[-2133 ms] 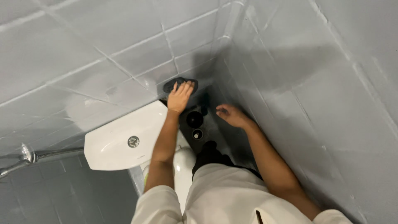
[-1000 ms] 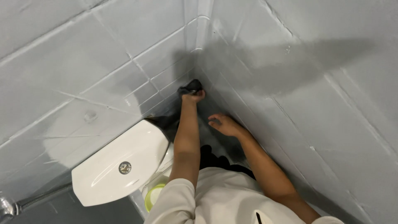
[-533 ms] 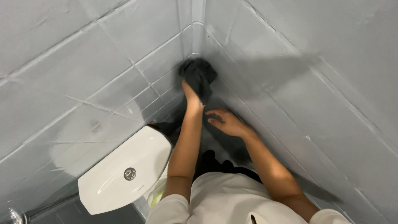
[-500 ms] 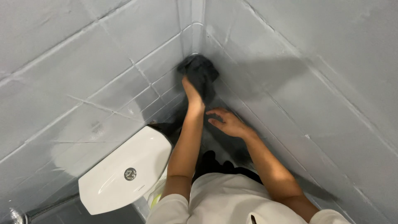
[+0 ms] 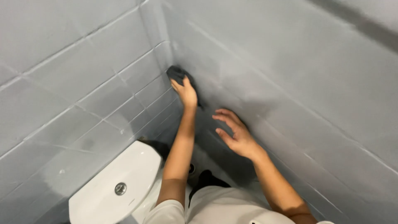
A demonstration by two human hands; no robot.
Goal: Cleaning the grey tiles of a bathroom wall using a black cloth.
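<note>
The left hand (image 5: 185, 92) presses a dark cloth (image 5: 179, 75) into the wall corner above the cistern (image 5: 116, 182), fingers closed on it. The right hand (image 5: 236, 135) hovers open beside the wall. Leaning far, the cloth could slip.

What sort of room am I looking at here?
Most likely a small bathroom or toilet stall: grey tiled walls meet in a corner, beside a white toilet cistern with a round flush button.
</note>
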